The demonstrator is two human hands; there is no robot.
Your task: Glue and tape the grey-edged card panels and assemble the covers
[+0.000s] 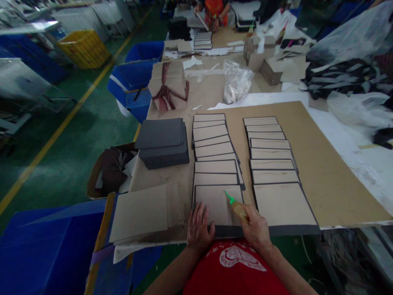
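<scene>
My right hand (257,230) is closed around a glue bottle (238,209) with a green nozzle, its tip just over the nearest board in the left row. That beige board (215,200) lies on a dark-edged sheet. Flat on its lower left corner rests my left hand (200,225), fingers stretched out and holding nothing. Behind it, similar boards (215,166) overlap in a row running away from me. A second overlapping row of boards (278,200) lies to the right, with brownish streaks on some of them.
Left of the rows stand a stack of dark grey sheets (162,139) and a pile of beige boards (141,213). Farther back are a tied board bundle (168,86) and a clear plastic bag (236,82). Blue bins (135,90) flank the table. Another person (214,14) works at the far end.
</scene>
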